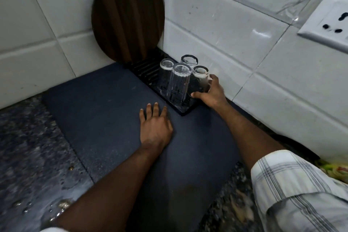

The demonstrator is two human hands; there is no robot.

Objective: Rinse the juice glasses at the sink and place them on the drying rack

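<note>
Your right hand point(209, 94) grips right glass point(200, 79) on rack point(145, 69), thumb near side, fingers point(213, 77) far; left hand point(155, 124) flat on mat point(94, 100).

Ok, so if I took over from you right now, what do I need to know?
Left hand: open, flat on the blue mat, holding nothing.
Right hand: grips the rightmost glass, which stands on the black drying rack in the corner.
Also on the rack, all apparently upside down: the ribbed glass, the left glass and the back glass. A round wooden board leans on the wall behind.
Done: four glasses are on the rack.
Left: let go of the rightmost glass gently. No other glasses show, and the sink is out of view, so check there.
</note>
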